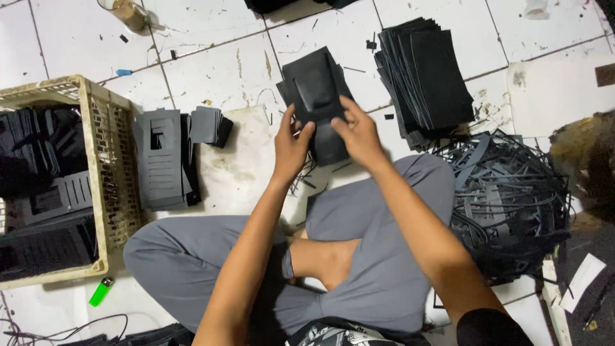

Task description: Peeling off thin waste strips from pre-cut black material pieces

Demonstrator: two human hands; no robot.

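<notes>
Both hands are on one black sheet piece point(315, 96), held low over the white tiled floor point(211, 70) just beyond the person's crossed grey-trousered legs point(378, 256). The left hand point(291, 146) pinches its near left edge, thumb on top; the right hand point(357, 133) clamps the near right part with fingers spread over it. The piece's long axis runs away from the person, far end tipped slightly left.

Taking that piece as the landmark: one tall stack of black sheets point(426, 77) lies just right, one tangled heap of black offcut strips point(506, 198) right and nearer, two small piles of cut pieces point(173, 154) left, one beige plastic crate point(106, 160) farther left, and one green lighter point(101, 291) near left.
</notes>
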